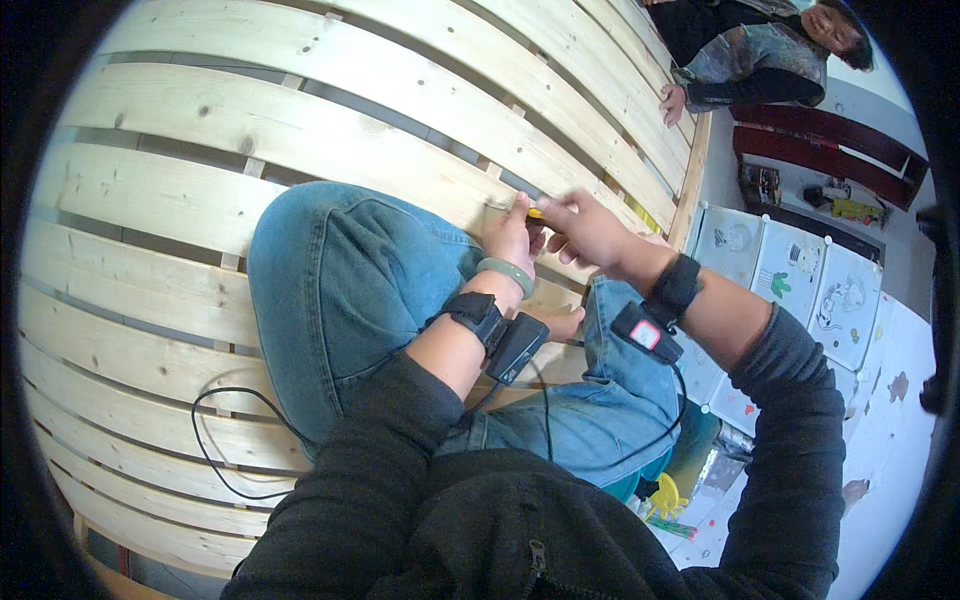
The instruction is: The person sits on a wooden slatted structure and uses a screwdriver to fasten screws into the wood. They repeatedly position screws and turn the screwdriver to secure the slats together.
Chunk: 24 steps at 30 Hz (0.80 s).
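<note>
1. One small yellow item (535,212): between your left hand (510,240) and right hand (592,232), above the slats (300,130).
2. Grip: fingers curled at it; which hand holds it cannot be told.
3. Two black wrist devices (520,348): markings too small to read.

"What's the broadest patch of colour?"
"Long pale-yellow wooden slats (190,105), dotted with brown knots (246,146)."
"Darkest?"
"A black long-sleeved zip jacket (470,520)."
"Anything blue?"
"Faded blue denim trousers (345,290)."
"Green?"
"A pale green ring-shaped bracelet (512,270)."
"Brighter?"
"One small slim yellow piece (535,213)."
"Patterns?"
"Black line drawings (802,258) and a green cactus (778,286) on the white panelled cabinet (722,268)."
</note>
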Motion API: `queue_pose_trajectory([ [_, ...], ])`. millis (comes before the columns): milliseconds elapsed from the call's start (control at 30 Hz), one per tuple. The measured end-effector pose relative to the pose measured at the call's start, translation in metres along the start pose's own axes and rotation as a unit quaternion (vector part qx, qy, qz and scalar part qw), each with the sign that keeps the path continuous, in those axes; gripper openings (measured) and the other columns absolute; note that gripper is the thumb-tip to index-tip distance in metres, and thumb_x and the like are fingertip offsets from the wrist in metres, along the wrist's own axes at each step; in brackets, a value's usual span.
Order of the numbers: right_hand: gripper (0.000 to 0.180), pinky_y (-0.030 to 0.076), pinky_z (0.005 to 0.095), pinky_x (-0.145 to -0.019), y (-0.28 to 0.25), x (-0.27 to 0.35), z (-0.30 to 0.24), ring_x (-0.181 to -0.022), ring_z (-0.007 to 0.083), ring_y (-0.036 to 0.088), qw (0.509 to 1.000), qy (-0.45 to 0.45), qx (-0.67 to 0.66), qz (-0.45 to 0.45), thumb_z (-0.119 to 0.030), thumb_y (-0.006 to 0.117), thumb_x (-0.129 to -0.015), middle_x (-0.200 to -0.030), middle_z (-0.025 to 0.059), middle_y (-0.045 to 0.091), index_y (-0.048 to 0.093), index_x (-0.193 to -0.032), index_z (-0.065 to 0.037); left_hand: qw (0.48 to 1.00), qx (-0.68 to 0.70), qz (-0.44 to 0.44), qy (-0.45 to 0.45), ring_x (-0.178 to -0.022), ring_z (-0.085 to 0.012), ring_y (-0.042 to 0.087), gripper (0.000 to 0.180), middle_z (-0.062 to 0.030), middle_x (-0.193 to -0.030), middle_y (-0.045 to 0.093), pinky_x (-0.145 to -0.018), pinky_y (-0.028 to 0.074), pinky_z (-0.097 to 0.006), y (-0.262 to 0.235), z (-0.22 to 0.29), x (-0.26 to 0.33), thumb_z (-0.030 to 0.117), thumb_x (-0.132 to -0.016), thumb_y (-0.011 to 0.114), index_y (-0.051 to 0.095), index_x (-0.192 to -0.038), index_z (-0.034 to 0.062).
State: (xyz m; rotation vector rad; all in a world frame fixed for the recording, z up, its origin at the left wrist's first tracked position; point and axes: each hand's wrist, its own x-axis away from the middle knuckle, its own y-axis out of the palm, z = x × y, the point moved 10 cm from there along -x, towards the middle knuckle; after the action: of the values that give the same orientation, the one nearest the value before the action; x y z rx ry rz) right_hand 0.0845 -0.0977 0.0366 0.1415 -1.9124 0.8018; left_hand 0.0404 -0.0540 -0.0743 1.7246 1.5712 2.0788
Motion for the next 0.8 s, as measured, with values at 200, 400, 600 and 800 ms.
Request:
queue_pose_trajectory([
  [200,0.017,0.050,0.0425,-0.061,0.020,0.023,-0.053,-0.074,0.0306,0.066,0.887,-0.247,0.384,0.063,-0.022,0.049,-0.089,-0.069,0.0136,0.060,0.050,-0.093,-0.006,0.999,0.040,0.028,-0.018,-0.054,-0.0098,0.048,0.027,0.0022,-0.067,0.053,-0.047,0.039,-0.024,-0.002,-0.006,0.004,0.039,-0.092,0.055,0.058,-0.085,0.0133],
  [400,0.017,0.051,0.0429,-0.069,0.039,0.036,-0.082,-0.084,0.0325,0.064,0.690,-0.375,0.619,-0.021,-0.020,0.045,-0.088,-0.087,0.0128,0.063,0.052,-0.101,-0.011,0.997,0.062,0.031,-0.019,-0.057,-0.0092,0.049,0.025,0.0028,-0.069,0.053,-0.049,0.040,-0.022,0.006,-0.002,0.004,0.038,-0.093,0.055,0.059,-0.084,0.0152],
  [600,0.034,0.051,0.0350,-0.064,0.000,0.013,-0.020,-0.071,0.0269,0.064,0.989,-0.037,0.122,0.078,-0.027,0.060,-0.086,-0.076,0.0129,0.063,0.052,-0.105,0.000,1.000,-0.016,-0.015,-0.001,-0.062,-0.0094,0.052,0.032,0.0015,-0.071,0.055,-0.059,0.046,-0.025,0.006,-0.001,0.003,0.040,-0.096,0.048,0.058,-0.083,0.0124],
  [800,0.027,0.051,0.0425,-0.059,0.012,0.016,-0.053,-0.068,0.0314,0.066,0.909,-0.239,0.324,0.108,-0.026,0.054,-0.084,-0.076,0.0185,0.065,0.053,-0.097,-0.002,1.000,0.021,0.007,-0.016,-0.060,-0.0109,0.049,0.029,0.0026,-0.070,0.055,-0.057,0.043,-0.026,-0.001,-0.007,-0.002,0.041,-0.094,0.051,0.058,-0.081,0.0162],
])
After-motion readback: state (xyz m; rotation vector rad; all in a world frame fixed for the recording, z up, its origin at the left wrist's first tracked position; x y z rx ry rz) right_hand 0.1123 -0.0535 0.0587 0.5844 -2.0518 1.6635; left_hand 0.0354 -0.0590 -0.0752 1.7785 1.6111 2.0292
